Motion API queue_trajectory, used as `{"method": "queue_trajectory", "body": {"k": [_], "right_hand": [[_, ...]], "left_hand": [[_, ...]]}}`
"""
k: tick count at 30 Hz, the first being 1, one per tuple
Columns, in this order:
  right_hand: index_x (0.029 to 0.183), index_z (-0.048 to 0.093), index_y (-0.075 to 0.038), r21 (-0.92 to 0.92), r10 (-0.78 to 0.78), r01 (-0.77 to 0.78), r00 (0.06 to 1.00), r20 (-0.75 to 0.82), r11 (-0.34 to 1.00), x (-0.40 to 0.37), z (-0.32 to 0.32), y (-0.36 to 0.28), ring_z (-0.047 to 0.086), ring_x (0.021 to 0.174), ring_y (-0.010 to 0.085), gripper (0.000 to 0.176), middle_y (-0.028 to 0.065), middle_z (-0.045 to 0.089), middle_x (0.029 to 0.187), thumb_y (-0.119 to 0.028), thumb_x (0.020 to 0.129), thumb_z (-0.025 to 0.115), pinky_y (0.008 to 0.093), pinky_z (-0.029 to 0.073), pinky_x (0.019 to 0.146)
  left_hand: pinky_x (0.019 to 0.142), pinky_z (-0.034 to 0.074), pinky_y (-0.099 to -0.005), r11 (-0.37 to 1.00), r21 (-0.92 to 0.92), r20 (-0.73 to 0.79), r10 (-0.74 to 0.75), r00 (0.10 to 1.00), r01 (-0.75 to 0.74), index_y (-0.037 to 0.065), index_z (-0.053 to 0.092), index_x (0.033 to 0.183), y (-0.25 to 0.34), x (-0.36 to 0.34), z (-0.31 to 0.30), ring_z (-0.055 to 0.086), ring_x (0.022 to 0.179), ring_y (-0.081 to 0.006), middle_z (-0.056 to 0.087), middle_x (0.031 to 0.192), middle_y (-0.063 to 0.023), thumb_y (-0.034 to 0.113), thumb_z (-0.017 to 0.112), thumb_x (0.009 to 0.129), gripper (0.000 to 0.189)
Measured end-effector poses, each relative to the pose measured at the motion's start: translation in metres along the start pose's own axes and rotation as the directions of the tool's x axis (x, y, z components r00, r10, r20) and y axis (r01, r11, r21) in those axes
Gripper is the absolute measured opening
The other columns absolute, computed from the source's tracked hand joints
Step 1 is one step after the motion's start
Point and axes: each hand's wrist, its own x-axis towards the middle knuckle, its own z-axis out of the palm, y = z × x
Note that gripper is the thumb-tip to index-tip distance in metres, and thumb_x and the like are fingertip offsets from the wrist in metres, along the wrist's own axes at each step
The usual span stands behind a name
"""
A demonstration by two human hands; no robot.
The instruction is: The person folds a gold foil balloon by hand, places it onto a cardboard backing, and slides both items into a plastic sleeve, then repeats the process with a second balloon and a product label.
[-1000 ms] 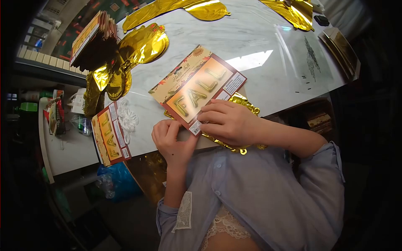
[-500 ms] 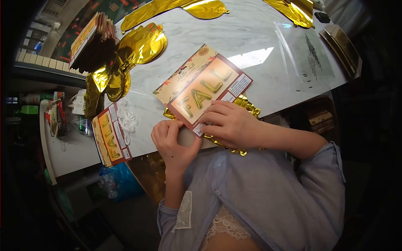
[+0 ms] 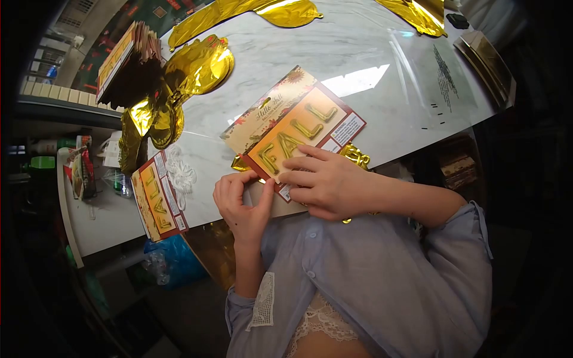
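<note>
A printed FALL card (image 3: 298, 122) lies tilted over gold foil (image 3: 356, 155) at the table's near edge. My left hand (image 3: 243, 203) pinches the card's lower left edge between thumb and fingers. Across the card's lower right part rests my right hand (image 3: 328, 182), its fingers slightly spread and bent on the printed face. Part of the foil is hidden under the card and my right hand. To the left, a second FALL card (image 3: 158, 200) lies beside a bundle of white string (image 3: 181, 173).
Gold foil balloons (image 3: 200, 65) lie at the back left by a stack of cards (image 3: 128, 62). Another long foil piece (image 3: 239, 15) is at the far edge. Clear plastic bags (image 3: 439, 77) and a brown packet stack (image 3: 486, 65) are on the right of the marble table (image 3: 262, 53).
The card has shifted slightly right and down and lies flatter, with less glare. My right hand has moved slightly down, and less foil shows below it.
</note>
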Motion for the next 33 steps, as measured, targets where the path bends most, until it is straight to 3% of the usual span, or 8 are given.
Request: {"method": "queue_trajectory", "body": {"k": [3,6,13,15,19,21,25,33], "right_hand": [[0.100,0.070,-0.009,0.040,-0.002,0.001,1.000,0.007,0.999,0.001,-0.002,0.001,0.058,0.138,0.0309,0.022,0.0086,0.064,0.133,-0.018,0.081,0.077,0.0570,0.040,0.121],[0.101,0.070,-0.010,0.051,-0.006,0.006,1.000,0.010,0.999,0.003,-0.001,0.002,0.058,0.136,0.0307,0.023,0.0083,0.065,0.131,-0.019,0.080,0.077,0.0567,0.040,0.121],[0.101,0.070,-0.009,0.123,0.008,-0.005,1.000,-0.023,0.992,0.007,0.006,0.006,0.061,0.130,0.0296,0.023,0.0074,0.067,0.125,-0.017,0.080,0.076,0.0559,0.041,0.121],[0.101,0.070,-0.009,0.126,0.007,-0.003,0.999,-0.031,0.992,0.007,0.007,0.007,0.061,0.130,0.0296,0.023,0.0075,0.067,0.125,-0.016,0.079,0.076,0.0557,0.040,0.121],[0.099,0.069,-0.008,0.136,0.008,-0.003,0.999,-0.036,0.991,0.007,0.008,0.008,0.060,0.128,0.0297,0.022,0.0076,0.066,0.122,-0.015,0.080,0.076,0.0556,0.040,0.122],[0.099,0.069,-0.008,0.156,0.020,-0.014,0.999,-0.039,0.988,0.007,0.008,0.006,0.060,0.128,0.0303,0.021,0.0077,0.066,0.121,-0.014,0.080,0.076,0.0557,0.040,0.122],[0.097,0.068,-0.007,0.179,0.120,-0.084,0.972,-0.201,0.980,0.001,0.003,0.004,0.062,0.121,0.0312,0.017,0.0073,0.066,0.117,-0.010,0.083,0.076,0.0565,0.041,0.121],[0.114,0.074,-0.006,0.087,0.029,-0.016,0.990,-0.141,0.996,-0.026,0.000,0.001,0.066,0.112,0.0272,0.030,0.0070,0.068,0.117,-0.017,0.087,0.081,0.0425,0.054,0.101]], "left_hand": [[0.098,0.048,-0.0398,0.940,-0.300,-0.101,-0.200,0.975,0.162,0.006,0.059,0.140,0.006,-0.004,0.009,0.064,0.098,-0.0219,0.068,0.097,-0.0045,0.013,0.094,0.075,0.074],[0.100,0.049,-0.0395,0.909,-0.389,-0.102,-0.206,0.973,0.152,0.004,0.043,0.156,0.005,-0.003,0.010,0.064,0.103,-0.0215,0.067,0.101,-0.0055,0.011,0.094,0.074,0.097],[0.108,0.045,-0.0479,0.997,0.069,-0.140,0.049,0.989,-0.039,0.005,0.046,0.158,0.005,-0.002,0.000,0.055,0.122,-0.0299,0.058,0.126,-0.0152,0.012,0.091,0.075,0.094],[0.122,0.033,-0.0553,0.952,0.154,0.019,0.263,0.965,-0.263,0.010,0.049,0.159,0.006,0.007,-0.008,0.046,0.143,-0.0363,0.052,0.145,-0.0199,0.013,0.083,0.083,0.083],[0.129,0.021,-0.0591,0.934,0.157,0.222,0.283,0.933,-0.320,0.015,0.047,0.163,0.009,0.052,-0.008,0.033,0.157,-0.0407,0.041,0.168,-0.0179,0.016,0.067,0.098,0.069],[0.132,0.011,-0.0591,0.921,0.120,0.438,0.286,0.852,-0.371,0.017,0.043,0.167,0.007,0.073,-0.005,0.021,0.165,-0.0387,0.027,0.179,-0.0091,0.021,0.052,0.107,0.061],[0.132,0.012,-0.0578,0.899,0.172,0.525,0.263,0.810,-0.403,0.020,0.043,0.167,-0.007,0.080,0.005,0.026,0.163,-0.0342,0.033,0.176,-0.0069,0.029,0.050,0.109,0.059],[0.132,0.014,-0.0588,0.883,0.229,0.473,0.267,0.840,-0.410,0.022,0.047,0.165,-0.007,0.075,0.008,0.031,0.161,-0.0330,0.038,0.174,-0.0060,0.033,0.053,0.108,0.059]]}}
